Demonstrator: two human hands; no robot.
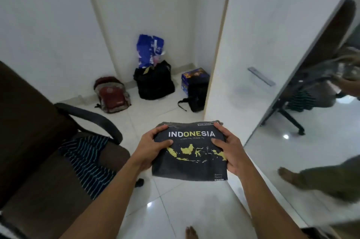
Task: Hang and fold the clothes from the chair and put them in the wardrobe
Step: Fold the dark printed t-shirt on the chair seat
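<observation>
White-tiled floor [175, 209] lies below; the left hand [153, 147] and right hand [229, 151] each close their grip on a side edge of the folded black map-print T-shirt [194, 168], held level in mid-air so its folds keep. A dark striped garment [87, 160] waits on the brown chair [39, 141].

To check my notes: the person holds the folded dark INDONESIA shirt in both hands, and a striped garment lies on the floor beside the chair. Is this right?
Not quite. The striped garment lies on the seat of the chair, not on the floor; the head view shows it. The rest holds: the left hand and right hand grip the folded dark shirt.
</observation>
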